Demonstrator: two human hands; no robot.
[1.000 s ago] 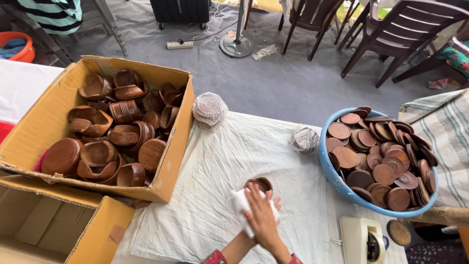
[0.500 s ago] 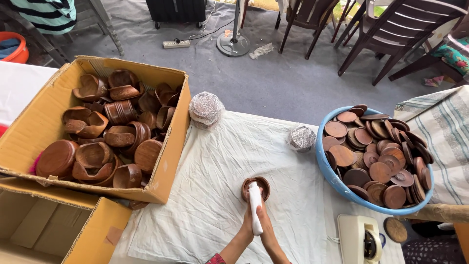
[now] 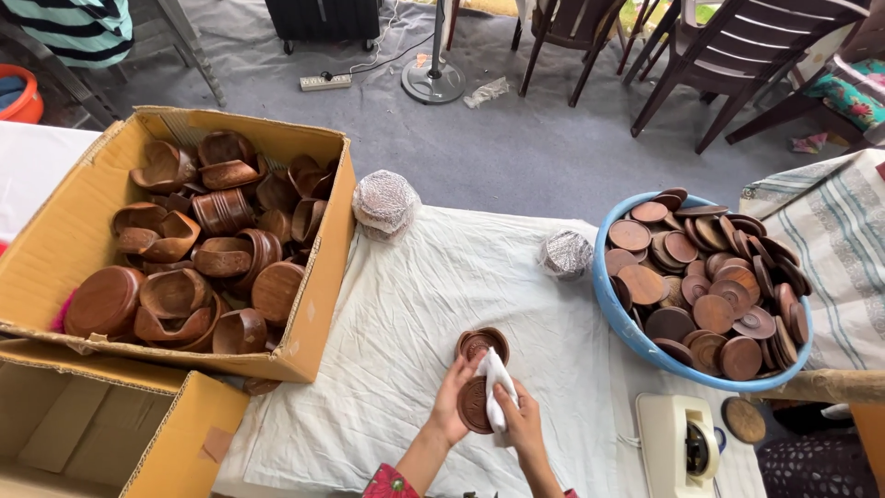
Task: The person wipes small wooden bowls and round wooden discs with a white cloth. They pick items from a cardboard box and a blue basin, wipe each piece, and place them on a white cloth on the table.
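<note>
My left hand [image 3: 454,401] holds a round dark wooden lid [image 3: 474,406] by its left edge, just above the white sheet [image 3: 406,304]. My right hand [image 3: 521,422] presses a small white cloth [image 3: 496,380] against the lid's right side. A small brown wooden bowl [image 3: 482,343] rests on the sheet right behind the lid, close to my left fingertips.
A big cardboard box [image 3: 55,240] of wooden bowls sits at left, with a second, open box [image 3: 175,433] in front. A blue tub [image 3: 619,318] of round wooden lids is at right. Two foil-wrapped bundles [image 3: 385,203] [image 3: 565,254], a tape dispenser [image 3: 678,447] and chairs [image 3: 737,55] lie around.
The lid has come off the small bowl and now sits in my left hand nearer to me. My right hand has shifted the white cloth onto the lid's right side.
</note>
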